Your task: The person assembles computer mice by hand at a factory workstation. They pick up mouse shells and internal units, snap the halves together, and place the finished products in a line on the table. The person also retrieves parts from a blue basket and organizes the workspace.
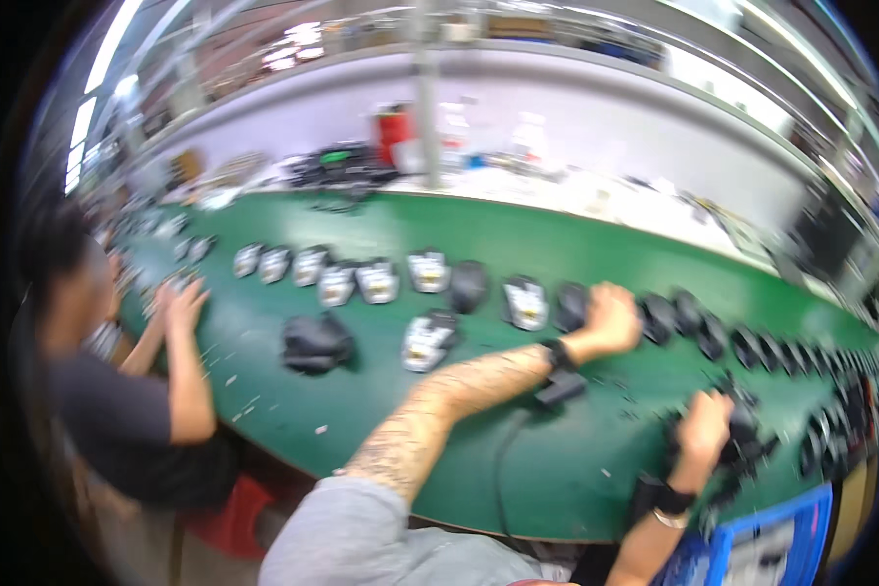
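Note:
My left hand (613, 320) reaches across the green bench, its fingers curled down within a row of black rounded shells. One black shell (569, 308) lies just left of it and another black shell (657, 318) just right; whatever its fingers hold is hidden. Lower right, my right hand (705, 425) is closed over a heap of small black parts (742, 430), and what it grips cannot be made out through the blur. Left of my left hand, open mouse-like housings with pale insides stand in the row, such as this housing (525, 303). A nearer open housing (429, 341) sits before them.
A black bundle (316, 343) lies on the bench (361, 430) at left. Beyond it a co-worker (117, 381) sits with both hands over the bench. At lower right are a blue crate (818, 518) and stacked black shells (830, 435). A shelf post (427, 98) rises behind.

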### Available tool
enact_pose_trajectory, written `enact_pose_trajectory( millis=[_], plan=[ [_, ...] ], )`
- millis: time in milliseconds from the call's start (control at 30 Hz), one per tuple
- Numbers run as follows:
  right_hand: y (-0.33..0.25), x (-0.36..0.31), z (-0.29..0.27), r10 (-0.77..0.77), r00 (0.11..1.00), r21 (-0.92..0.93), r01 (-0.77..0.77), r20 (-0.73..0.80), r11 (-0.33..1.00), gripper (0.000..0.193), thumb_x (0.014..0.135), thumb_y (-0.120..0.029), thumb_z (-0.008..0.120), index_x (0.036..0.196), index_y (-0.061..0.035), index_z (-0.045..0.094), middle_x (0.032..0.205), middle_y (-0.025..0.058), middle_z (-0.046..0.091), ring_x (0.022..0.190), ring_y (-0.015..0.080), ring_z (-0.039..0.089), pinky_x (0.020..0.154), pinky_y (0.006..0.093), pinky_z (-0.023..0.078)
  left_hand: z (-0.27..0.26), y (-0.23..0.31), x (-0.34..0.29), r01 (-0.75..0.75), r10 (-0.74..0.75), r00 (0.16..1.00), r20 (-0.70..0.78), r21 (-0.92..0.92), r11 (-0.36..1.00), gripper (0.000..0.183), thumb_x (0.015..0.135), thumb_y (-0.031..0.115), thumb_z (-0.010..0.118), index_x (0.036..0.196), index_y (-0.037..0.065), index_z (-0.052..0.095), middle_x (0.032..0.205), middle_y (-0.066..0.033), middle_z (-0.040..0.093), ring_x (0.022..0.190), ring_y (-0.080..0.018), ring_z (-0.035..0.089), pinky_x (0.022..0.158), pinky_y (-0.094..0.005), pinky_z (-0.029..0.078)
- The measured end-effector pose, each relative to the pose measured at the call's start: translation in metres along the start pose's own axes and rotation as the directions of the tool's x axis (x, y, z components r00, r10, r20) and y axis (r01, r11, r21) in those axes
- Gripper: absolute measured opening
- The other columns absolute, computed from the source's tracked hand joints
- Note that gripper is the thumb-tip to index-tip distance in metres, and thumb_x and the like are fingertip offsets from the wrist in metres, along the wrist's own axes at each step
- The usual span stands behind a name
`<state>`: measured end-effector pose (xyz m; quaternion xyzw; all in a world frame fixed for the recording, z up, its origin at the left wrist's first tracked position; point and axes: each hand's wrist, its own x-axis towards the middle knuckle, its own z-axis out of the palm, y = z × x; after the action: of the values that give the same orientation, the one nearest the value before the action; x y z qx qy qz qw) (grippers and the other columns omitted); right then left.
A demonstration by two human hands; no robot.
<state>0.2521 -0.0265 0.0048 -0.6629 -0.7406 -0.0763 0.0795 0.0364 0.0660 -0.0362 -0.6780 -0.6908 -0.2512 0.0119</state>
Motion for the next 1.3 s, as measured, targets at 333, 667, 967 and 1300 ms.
enact_pose_trajectory(
  millis=[333, 667, 967, 1300],
  plan=[
    [0.043, 0.035, 0.038, -0.16, 0.969, 0.225, 0.201, -0.19, 0.953, 0.037, 0.061, 0.014, 0.047, 0.096, 0.0042, 0.055, 0.078, 0.0177, 0.055, 0.078, 0.0343, 0.052, 0.074, 0.0382, 0.04, 0.088, 0.093, -0.043, -0.233, 0.321, 0.946, -0.049, -0.791, 0.566, 0.03, 0.071, 0.012, 0.056, 0.098, -0.001, 0.051, 0.1, -0.023, 0.047, 0.097, -0.0378, 0.043, 0.083, -0.0452, 0.037],
    [0.036, 0.03, 0.017, -0.088, 0.978, 0.397, 0.158, -0.188, 0.904, 0.047, 0.063, 0.012, 0.053, 0.108, -0.0001, 0.055, 0.069, 0.0121, 0.05, 0.065, 0.0268, 0.05, 0.062, 0.0383, 0.04, 0.076, 0.103, -0.051, -0.107, 0.231, 0.97, -0.072, -0.984, 0.142, 0.013, 0.072, -0.002, 0.055, 0.085, 0.0, 0.052, 0.077, -0.0145, 0.057, 0.072, -0.0264, 0.056, 0.063, -0.0355, 0.045],
    [0.013, 0.02, 0.003, -0.125, 0.972, 0.462, 0.206, -0.2, 0.863, 0.063, 0.057, 0.008, 0.07, 0.117, -0.0016, 0.052, 0.093, 0.0134, 0.055, 0.082, 0.0267, 0.054, 0.075, 0.035, 0.043, 0.051, 0.105, -0.047, 0.243, 0.059, 0.97, 0.236, -0.945, -0.219, 0.005, 0.08, 0.003, 0.058, 0.08, 0.001, 0.052, 0.067, -0.0055, 0.054, 0.052, -0.0119, 0.053, 0.046, -0.0263, 0.043],
    [-0.006, 0.023, -0.003, -0.04, 0.918, 0.476, 0.241, -0.394, 0.846, 0.063, 0.065, 0.007, 0.069, 0.124, -0.0027, 0.048, 0.115, 0.0163, 0.055, 0.106, 0.0312, 0.054, 0.091, 0.0376, 0.041, -0.009, 0.081, -0.031, 0.345, 0.093, 0.939, 0.332, -0.901, -0.264, 0.015, 0.088, 0.015, 0.053, 0.087, 0.0, 0.055, 0.082, -0.0069, 0.059, 0.073, -0.0148, 0.057, 0.054, -0.0347, 0.052]
  ],
)
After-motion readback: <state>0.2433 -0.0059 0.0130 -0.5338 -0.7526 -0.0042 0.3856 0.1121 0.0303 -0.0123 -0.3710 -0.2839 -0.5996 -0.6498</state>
